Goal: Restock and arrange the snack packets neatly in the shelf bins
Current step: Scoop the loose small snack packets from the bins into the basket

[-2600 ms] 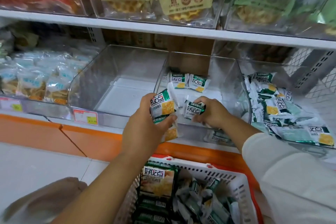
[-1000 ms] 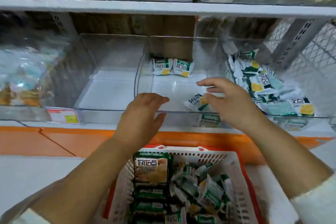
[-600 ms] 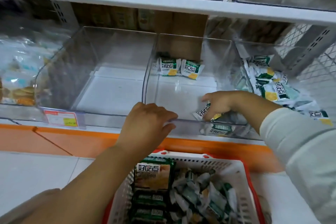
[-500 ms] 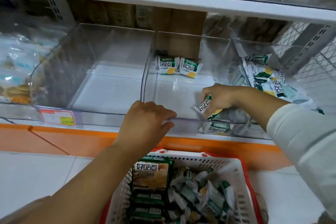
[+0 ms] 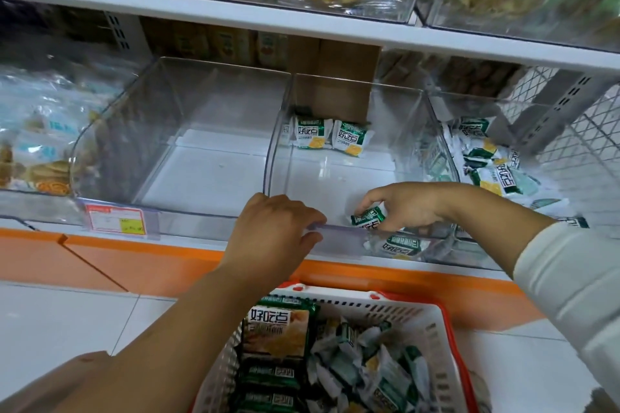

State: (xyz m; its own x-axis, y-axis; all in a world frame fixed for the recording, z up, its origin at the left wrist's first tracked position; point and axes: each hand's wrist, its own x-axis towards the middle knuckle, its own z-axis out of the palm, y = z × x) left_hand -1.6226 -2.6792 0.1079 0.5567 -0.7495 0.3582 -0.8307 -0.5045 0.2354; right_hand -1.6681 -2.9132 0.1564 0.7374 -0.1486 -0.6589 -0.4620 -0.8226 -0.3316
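head view: right hand [image 5: 407, 208] pinches 好吃点 packet [image 5: 367, 216].

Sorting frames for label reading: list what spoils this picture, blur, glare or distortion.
Head view: wide-angle lens tilts and bows the upper shelf edge; blue packets at far left are smeared; the clear middle bin shows pale reflections on its walls; the packet in the right hand is soft, print hard to read; light even, shadows faint.

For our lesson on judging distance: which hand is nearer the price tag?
Left. The left hand grips a bin by its front rim, right of the price tag; the right hand, pinching a packet, is farther right.
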